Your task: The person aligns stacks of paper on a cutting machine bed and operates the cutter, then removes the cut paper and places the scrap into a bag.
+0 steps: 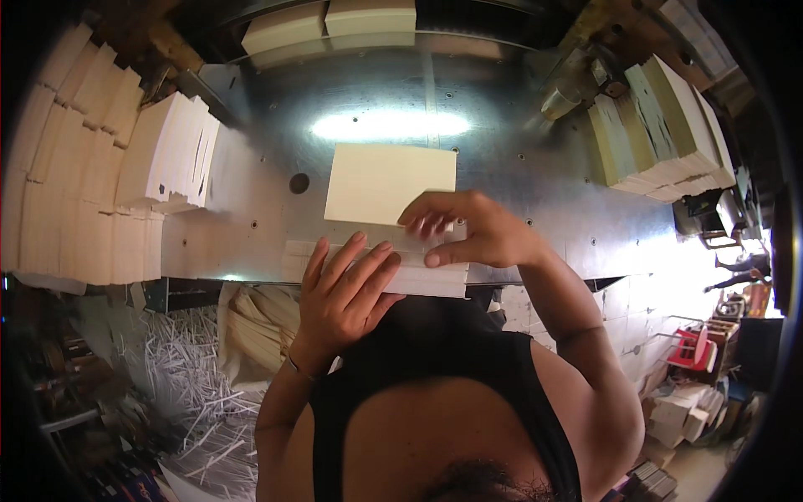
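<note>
On the metal table lies a cream, rectangular paper block [386, 177], squared to face me. In front of it, at the table's near edge, is a white paper stack [428, 283] with lines across it. My left hand [345, 293] rests with spread fingers over the left part of this white stack. Above its right part hovers my right hand [477, 230], slightly smeared by motion. Its fingers curl near the cream block's lower right corner, with the thumb apart from them; whether they touch the block I cannot tell. Nothing shows in its grasp.
Tall paper stacks [67, 184] stand at the left, beside a separate pile [170, 151] on the table. More stacked blocks [661, 134] are at the right. Two pale blocks [368, 18] sit beyond the back edge. Shredded paper strips [196, 360] cover the floor below left.
</note>
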